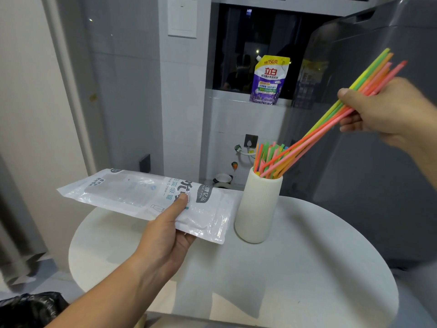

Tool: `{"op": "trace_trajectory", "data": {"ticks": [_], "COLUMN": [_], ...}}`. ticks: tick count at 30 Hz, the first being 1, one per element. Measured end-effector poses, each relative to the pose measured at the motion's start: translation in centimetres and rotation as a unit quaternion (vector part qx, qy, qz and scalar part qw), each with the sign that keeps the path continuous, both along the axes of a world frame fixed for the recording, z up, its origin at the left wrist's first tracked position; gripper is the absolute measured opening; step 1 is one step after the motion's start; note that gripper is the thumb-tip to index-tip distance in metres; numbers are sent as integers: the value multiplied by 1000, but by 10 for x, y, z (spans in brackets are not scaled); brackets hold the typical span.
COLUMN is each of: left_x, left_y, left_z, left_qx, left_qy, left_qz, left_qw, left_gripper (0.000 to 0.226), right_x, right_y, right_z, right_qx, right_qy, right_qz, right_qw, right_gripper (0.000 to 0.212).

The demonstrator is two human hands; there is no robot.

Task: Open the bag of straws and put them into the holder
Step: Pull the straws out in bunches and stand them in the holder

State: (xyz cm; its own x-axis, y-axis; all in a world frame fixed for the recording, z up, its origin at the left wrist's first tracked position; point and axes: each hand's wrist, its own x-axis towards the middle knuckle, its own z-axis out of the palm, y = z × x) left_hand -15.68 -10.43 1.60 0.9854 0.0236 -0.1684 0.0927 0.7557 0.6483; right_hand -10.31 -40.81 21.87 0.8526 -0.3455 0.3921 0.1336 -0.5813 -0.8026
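Observation:
My left hand [165, 235] grips the flat clear-and-white straw bag [132, 192], held level above the left side of the round white table [295, 268]; the bag looks empty. A white ribbed holder [257, 209] stands upright on the table just right of the bag, with several coloured straws sticking out of its top. My right hand [387, 110] pinches a slanted bundle of straws [316, 131] in green, orange and pink. The bundle's lower ends rest inside the holder's mouth, and its upper ends fan out above my fingers.
A purple and yellow detergent pouch [268, 80] leans on the sill of a dark window behind. A grey appliance [378, 162] stands close on the right. A black bin bag [28, 308] lies at the lower left. Taps and a small pot [223, 179] sit by the back wall.

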Motion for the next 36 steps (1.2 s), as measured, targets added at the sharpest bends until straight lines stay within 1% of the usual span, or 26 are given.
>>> {"op": "trace_trajectory", "data": {"ticks": [4,9,16,23,30,36], "left_x": [0,1,1,1,1,1], "left_y": [1,0,1,0,1,0], "left_z": [-1,-1,-2,-2,-2,-2], "left_qx": [2,5,7,6,8,10], "left_qy": [1,-1,-2,-2,-4,-4], "left_qz": [-2,1,-2,-1,-3,0], "left_qw": [1000,1000,1000,1000,1000,1000], "left_gripper": [23,18,21,24,28,20], "right_x": [-1,-2,-4,-13,-11,-9], "right_y": [0,0,0,6,8,16], "right_z": [-5,-8,-5,-6,-12,-13], "right_qx": [-1,-9,-12,-65,-78,-110], "right_qy": [-6,-14,-18,-30,-27,-21], "right_qz": [-8,-18,-30,-13,-12,35], "right_qw": [1000,1000,999,997,997,993], "right_gripper": [36,35,34,33,34,31]}}
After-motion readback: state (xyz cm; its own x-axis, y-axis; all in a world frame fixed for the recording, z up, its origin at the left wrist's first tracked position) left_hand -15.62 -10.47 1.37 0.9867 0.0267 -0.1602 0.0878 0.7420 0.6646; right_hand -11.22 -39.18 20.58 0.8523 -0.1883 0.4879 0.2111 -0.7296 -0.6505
